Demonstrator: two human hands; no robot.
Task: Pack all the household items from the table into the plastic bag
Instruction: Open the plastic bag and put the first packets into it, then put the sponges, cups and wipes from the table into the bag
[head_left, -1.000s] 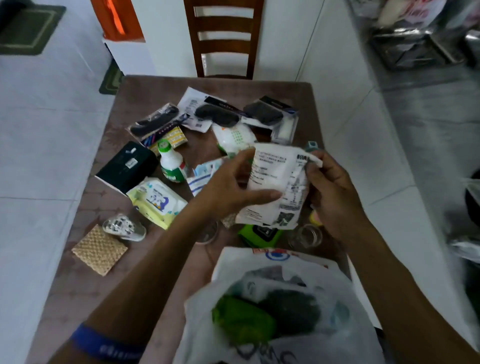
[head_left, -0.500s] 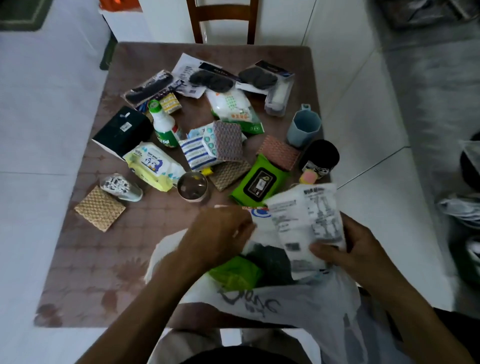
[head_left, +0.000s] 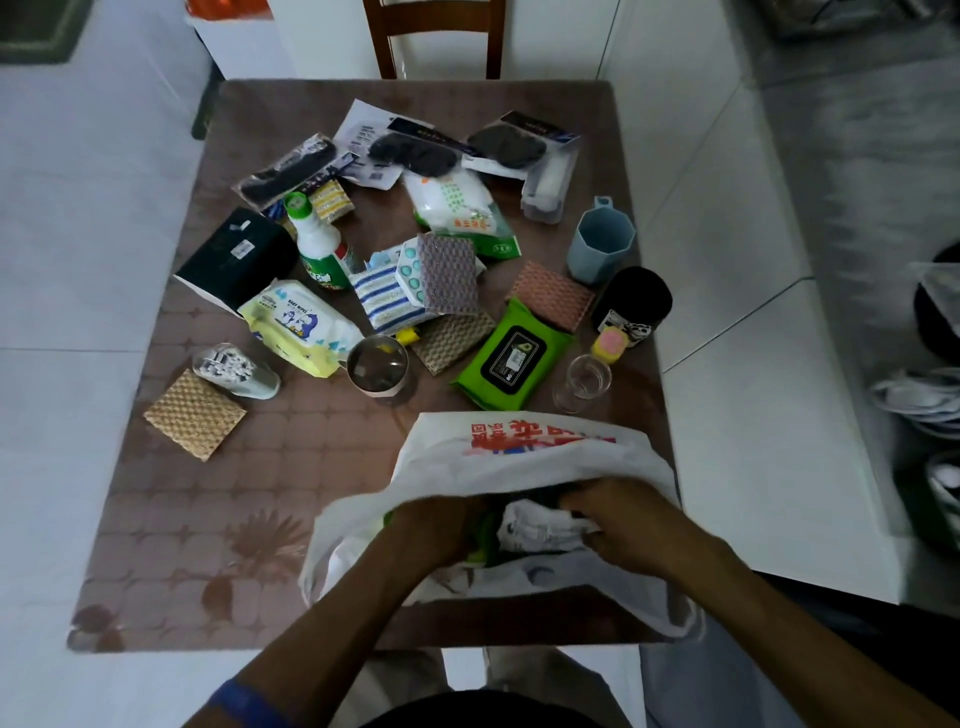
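A white plastic bag with red print lies open at the table's near edge. Both my hands are inside its mouth. My right hand grips a white printed packet and presses it down among green and dark items in the bag. My left hand is at the bag's left inner side, fingers curled; what it holds is hidden. Several household items remain on the brown table: green wipes pack, yellow baby wipes, bleach bottle, blue cup, black cup.
Also on the table: black box, woven scrub pads, small glass, round tin, sponges, eye masks in packets at the back. A wooden chair stands behind the table. White tiled floor surrounds it.
Both hands carried the white printed packet from above the table down into the bag's mouth. The view tilted down and back, showing the whole table.
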